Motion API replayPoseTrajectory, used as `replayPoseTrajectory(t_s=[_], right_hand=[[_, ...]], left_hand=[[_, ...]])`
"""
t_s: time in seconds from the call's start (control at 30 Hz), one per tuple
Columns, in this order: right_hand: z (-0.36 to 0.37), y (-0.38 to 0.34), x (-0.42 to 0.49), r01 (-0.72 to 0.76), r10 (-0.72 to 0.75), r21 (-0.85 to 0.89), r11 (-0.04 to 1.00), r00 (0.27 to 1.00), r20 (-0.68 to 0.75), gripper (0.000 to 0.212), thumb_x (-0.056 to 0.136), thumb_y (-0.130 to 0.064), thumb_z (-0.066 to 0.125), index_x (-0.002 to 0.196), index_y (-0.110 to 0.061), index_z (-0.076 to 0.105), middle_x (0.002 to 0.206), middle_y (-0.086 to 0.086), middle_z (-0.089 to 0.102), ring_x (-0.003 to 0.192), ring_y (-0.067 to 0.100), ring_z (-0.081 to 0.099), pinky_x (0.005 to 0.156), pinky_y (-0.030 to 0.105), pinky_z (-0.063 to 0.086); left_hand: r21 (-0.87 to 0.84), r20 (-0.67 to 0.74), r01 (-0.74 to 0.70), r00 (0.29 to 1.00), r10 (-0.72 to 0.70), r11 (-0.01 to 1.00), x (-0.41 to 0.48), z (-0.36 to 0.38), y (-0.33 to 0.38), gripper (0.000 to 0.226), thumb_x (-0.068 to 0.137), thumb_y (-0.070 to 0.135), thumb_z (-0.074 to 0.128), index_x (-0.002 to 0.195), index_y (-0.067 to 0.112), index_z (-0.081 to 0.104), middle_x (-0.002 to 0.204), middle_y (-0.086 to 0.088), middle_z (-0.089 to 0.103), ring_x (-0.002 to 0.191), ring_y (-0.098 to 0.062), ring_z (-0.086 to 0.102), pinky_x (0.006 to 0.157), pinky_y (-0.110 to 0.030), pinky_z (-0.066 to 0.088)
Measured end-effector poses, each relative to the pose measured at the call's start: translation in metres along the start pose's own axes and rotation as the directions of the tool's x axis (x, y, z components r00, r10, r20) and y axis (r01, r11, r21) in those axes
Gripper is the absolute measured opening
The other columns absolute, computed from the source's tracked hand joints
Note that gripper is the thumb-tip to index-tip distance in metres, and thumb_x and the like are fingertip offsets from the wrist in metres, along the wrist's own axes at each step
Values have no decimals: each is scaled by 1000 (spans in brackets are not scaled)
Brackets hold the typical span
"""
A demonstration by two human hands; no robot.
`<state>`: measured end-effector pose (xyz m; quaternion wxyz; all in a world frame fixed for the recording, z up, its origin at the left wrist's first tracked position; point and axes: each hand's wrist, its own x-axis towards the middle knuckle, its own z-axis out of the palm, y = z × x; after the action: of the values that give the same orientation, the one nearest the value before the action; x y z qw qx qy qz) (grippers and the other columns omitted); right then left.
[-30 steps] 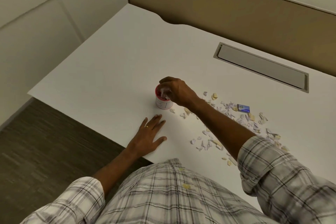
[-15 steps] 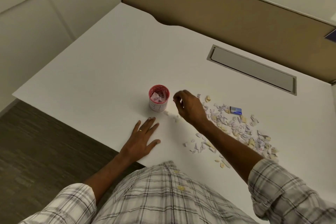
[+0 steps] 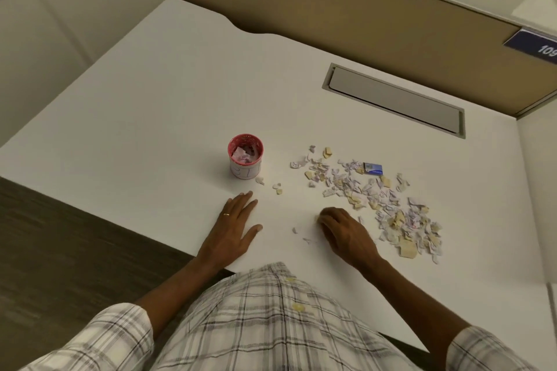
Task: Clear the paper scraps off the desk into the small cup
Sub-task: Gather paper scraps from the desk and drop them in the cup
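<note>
Paper scraps [image 3: 388, 202] mostly lie uncollected at four o'clock of the cup [image 3: 245, 159] (it holds few). Our left hand [image 3: 233, 232] lies flat on the worktop [image 3: 150, 117]; our right hand [image 3: 346, 235] curls over strays [image 3: 294, 230], gripping or not we cannot tell.

Left hand [image 3: 233, 230] lay flat on the white rectangular desk [image 3: 180, 99]. Right hand [image 3: 346, 235] curled its fingertips [image 3: 325, 219] onto a pale torn paper scrap [image 3: 316, 218]; grip unclear. Small red-rimmed white cup [image 3: 245, 161] stood apart from the scattered scraps [image 3: 376, 199].
</note>
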<state>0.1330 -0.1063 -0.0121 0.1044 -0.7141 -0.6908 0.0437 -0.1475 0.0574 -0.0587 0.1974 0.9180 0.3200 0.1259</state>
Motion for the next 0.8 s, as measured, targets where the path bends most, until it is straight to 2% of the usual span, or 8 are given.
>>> replayPoseTrajectory(t_s=[0.13,0.23,0.33,0.4,0.47,0.6,0.73,0.8], right_hand=[[-14,26,-44,-268,270,34,963,959,-84,28,97,-27,65,123,-17,63,136,5,58,114,25,62,81,39,61],[-18,33,-68,-413,425,130,901,903,-72,54,96,-48,64,140,-21,50,151,3,43,133,25,50,100,40,55],[-10,21,-77,-497,501,199,844,865,35,93,86,-67,65,159,-28,23,168,2,17,155,25,19,120,42,26],[-2,9,-74,-509,503,171,844,861,79,101,85,-73,61,162,-30,11,171,2,4,159,23,1,126,42,9],[4,0,-65,-479,471,136,867,878,89,92,91,-69,55,162,-25,16,171,5,5,159,25,-2,128,43,6],[4,-8,-49,-376,375,178,909,926,39,47,105,-39,51,146,-17,53,161,10,36,151,29,31,119,46,40],[-6,2,-44,-372,387,177,911,920,-61,25,103,-18,56,126,-15,66,148,9,51,134,27,52,102,42,53],[-12,11,-43,-414,440,208,886,893,-98,26,100,-20,62,125,-16,67,147,5,51,125,25,58,95,42,57]], left_hand=[[-4,41,-27,999,27,1000,29,2,20,76,96,64,37,155,17,26,165,4,12,153,-13,9,123,-37,23],[99,73,-15,997,7,995,54,5,44,93,89,78,32,158,18,13,166,0,1,154,-18,-2,125,-39,12],[130,135,-2,991,-16,992,67,11,65,103,82,87,28,159,23,6,166,-3,-7,154,-21,-8,124,-41,4],[108,193,-46,981,25,993,69,17,74,102,81,89,26,159,26,7,166,-3,-8,154,-20,-9,125,-42,4],[79,241,-140,964,117,987,64,23,82,97,82,86,28,158,26,14,166,-1,-3,154,-17,-6,126,-42,8],[-37,202,-308,929,309,951,52,31,92,67,94,64,44,148,24,43,163,-2,24,153,-17,13,123,-35,23],[-117,-24,-320,947,319,940,53,32,94,28,94,18,64,120,13,70,139,-11,58,135,-27,50,107,-42,47],[-78,-103,-247,966,238,966,58,29,87,27,94,12,62,120,11,70,136,-11,59,134,-28,50,105,-45,46]])
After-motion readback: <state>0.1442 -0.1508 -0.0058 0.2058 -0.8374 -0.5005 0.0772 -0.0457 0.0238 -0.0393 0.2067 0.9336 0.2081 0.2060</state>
